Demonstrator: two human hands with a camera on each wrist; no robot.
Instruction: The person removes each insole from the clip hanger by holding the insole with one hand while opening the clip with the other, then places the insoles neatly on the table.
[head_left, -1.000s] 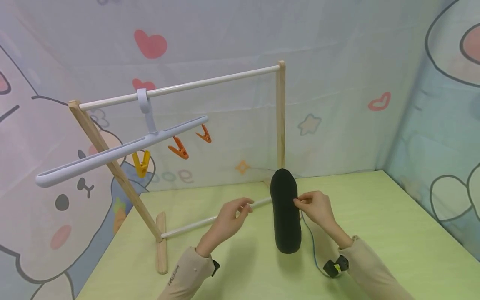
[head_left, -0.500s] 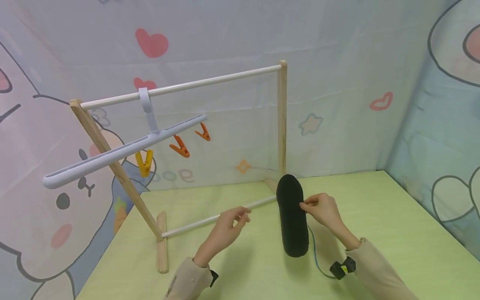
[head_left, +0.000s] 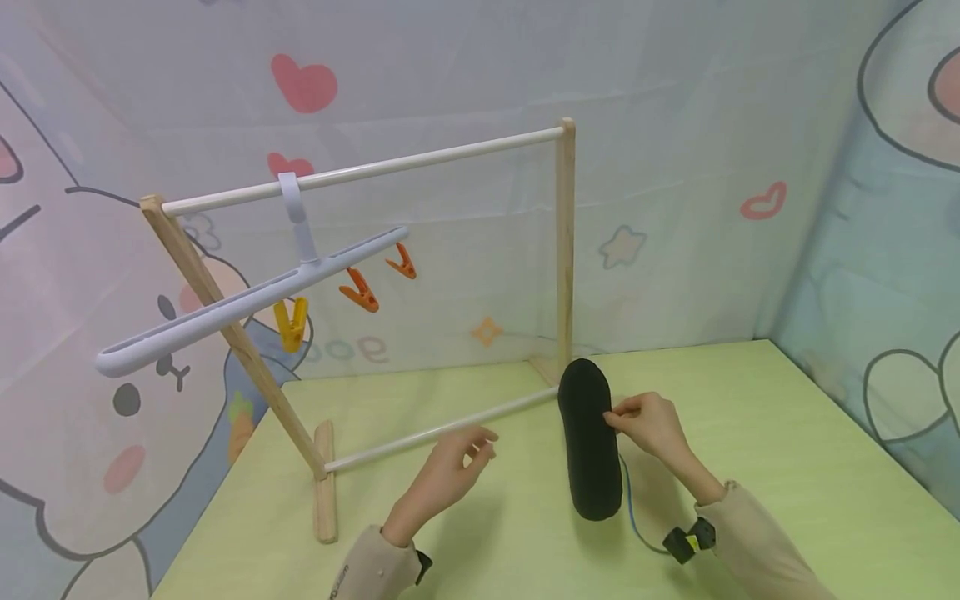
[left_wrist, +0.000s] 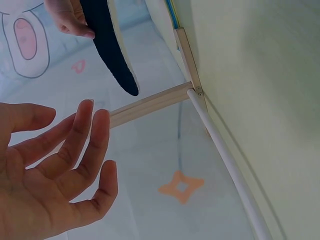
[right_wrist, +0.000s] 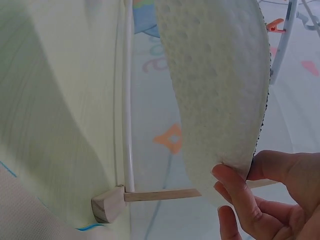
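Observation:
A shoe insole [head_left: 591, 442], black on one face, hangs upright above the table. My right hand [head_left: 651, 425] pinches its right edge between thumb and fingers. The right wrist view shows the pale, dimpled back of the insole [right_wrist: 220, 90]. My left hand [head_left: 448, 467] hovers left of the insole, apart from it, with relaxed, slightly bent fingers and nothing in them. A white hanger [head_left: 247, 300] hangs from the rack's top bar, carrying a yellow clip [head_left: 291, 323] and two orange clips, one of them the middle orange clip [head_left: 360, 290].
The wooden rack [head_left: 567, 250] stands at the left and middle of the green table [head_left: 750, 467]. Its white lower bar [head_left: 442, 428] runs behind my left hand. A blue cable [head_left: 632, 508] trails by the right wrist. A patterned cloth backdrop [head_left: 675, 167] surrounds the table.
My right hand has moved slightly right and down with the insole. The left hand has drifted a little down and left. The hanger has swung slightly.

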